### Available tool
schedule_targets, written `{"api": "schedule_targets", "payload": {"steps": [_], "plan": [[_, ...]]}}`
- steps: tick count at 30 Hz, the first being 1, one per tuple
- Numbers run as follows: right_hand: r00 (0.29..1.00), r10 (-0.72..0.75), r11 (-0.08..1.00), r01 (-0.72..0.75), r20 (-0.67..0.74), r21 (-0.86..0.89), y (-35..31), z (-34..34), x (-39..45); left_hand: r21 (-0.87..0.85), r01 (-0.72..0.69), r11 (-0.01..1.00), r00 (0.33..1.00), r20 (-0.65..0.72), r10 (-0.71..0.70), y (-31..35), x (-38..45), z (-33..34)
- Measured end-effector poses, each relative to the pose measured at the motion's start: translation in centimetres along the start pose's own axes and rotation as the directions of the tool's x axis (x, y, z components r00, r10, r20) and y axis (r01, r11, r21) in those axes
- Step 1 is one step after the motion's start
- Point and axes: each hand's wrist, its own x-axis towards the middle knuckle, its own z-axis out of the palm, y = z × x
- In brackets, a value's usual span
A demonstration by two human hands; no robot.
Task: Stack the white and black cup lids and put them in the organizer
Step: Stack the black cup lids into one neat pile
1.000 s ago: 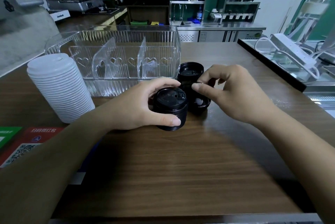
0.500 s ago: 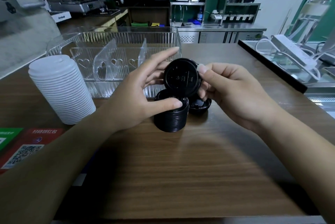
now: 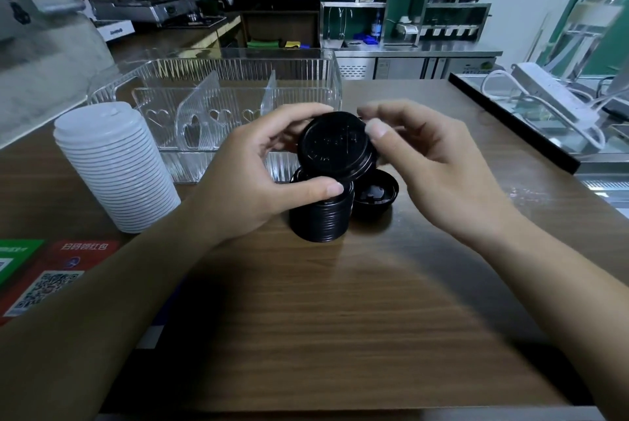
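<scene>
A single black lid is tilted with its top facing me, just above the black lid stack on the wooden counter. My left hand curls its fingers over the lid's upper left edge, and its thumb rests on the stack's rim. My right hand pinches the lid's right edge with thumb and fingers. Another black lid lies upside down right of the stack. A tall white lid stack stands at the left. The clear organizer with dividers sits behind, with no lids in it.
Red and green QR-code cards lie at the counter's left front. A black-edged glass case with a white power strip borders the right side. Coffee machines and steel shelves stand in the background.
My right hand lifted a black lid off the table beside the stack and brought it over the stack. My left hand's fingers rose from the stack to meet the lid.
</scene>
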Motion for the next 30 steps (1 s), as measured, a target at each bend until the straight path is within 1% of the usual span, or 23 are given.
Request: {"api": "schedule_targets", "payload": {"steps": [2, 3, 5, 7, 10, 13, 18, 22, 26, 30], "plan": [[0.989, -0.148, 0.969, 0.151, 0.029, -0.194, -0.4, 0.0, -0.3, 0.011, 0.007, 1.000, 1.000, -0.007, -0.007, -0.1, 0.1, -0.2], [0.979, -0.198, 0.947, 0.206, 0.055, -0.245, -0.6, 0.1, -0.5, 0.018, 0.012, 1.000, 1.000, -0.007, -0.012, -0.2, 0.1, -0.3], [0.967, -0.232, 0.931, 0.251, 0.103, -0.266, -0.8, 0.4, -0.7, 0.022, 0.021, 1.000, 1.000, 0.001, -0.021, -0.3, 0.1, -0.5], [0.963, -0.236, 0.928, 0.264, 0.133, -0.262, -0.6, 0.4, -0.6, 0.034, 0.028, 0.999, 1.000, 0.012, -0.029, -0.4, 0.1, -0.6], [0.967, -0.207, 0.929, 0.241, 0.148, -0.280, -0.3, 0.2, -0.6, 0.075, 0.053, 0.996, 0.997, 0.047, -0.057, -0.6, 0.1, -0.7], [0.977, -0.155, 0.937, 0.191, 0.145, -0.291, -0.2, 0.1, -0.6, 0.095, 0.109, 0.989, 0.987, 0.106, -0.119, -0.5, 0.2, -0.9], [0.989, -0.086, 0.939, 0.121, 0.123, -0.320, 0.1, 0.2, -0.5, 0.126, 0.221, 0.967, 0.940, 0.238, -0.246, -0.3, 0.1, -1.3], [0.992, -0.048, 0.937, 0.086, 0.118, -0.339, 0.4, 0.3, -0.6, 0.146, 0.262, 0.954, 0.912, 0.287, -0.294, -0.5, 0.0, -1.3], [0.991, -0.051, 0.934, 0.090, 0.121, -0.346, 0.5, 0.5, -0.7, 0.128, 0.335, 0.933, 0.883, 0.302, -0.359, -0.9, -0.2, -0.8], [0.987, -0.040, 0.930, 0.094, 0.156, -0.355, 0.7, 0.5, -0.7, 0.060, 0.360, 0.931, 0.871, 0.335, -0.359, -1.0, -0.3, -0.3]]}}
